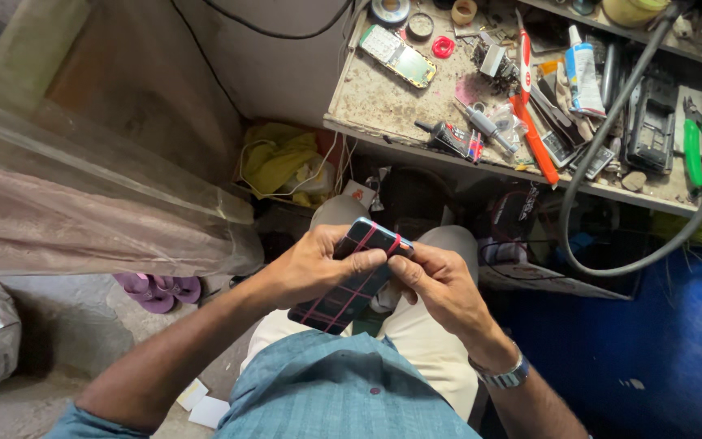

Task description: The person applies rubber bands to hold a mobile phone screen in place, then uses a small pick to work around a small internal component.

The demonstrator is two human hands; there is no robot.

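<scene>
Both hands grip one dark plaid-patterned phone case with red lines (351, 276) over my lap: left hand (314, 264) wraps it, right hand (440, 284) pinches its far corner. Prying there could flip it floorward.

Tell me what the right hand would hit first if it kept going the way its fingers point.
The right hand points up-left, fingertips already on the top end of the dark plaid phone case. Going on, it would meet that case first, then probably the left hand gripping it.
</scene>
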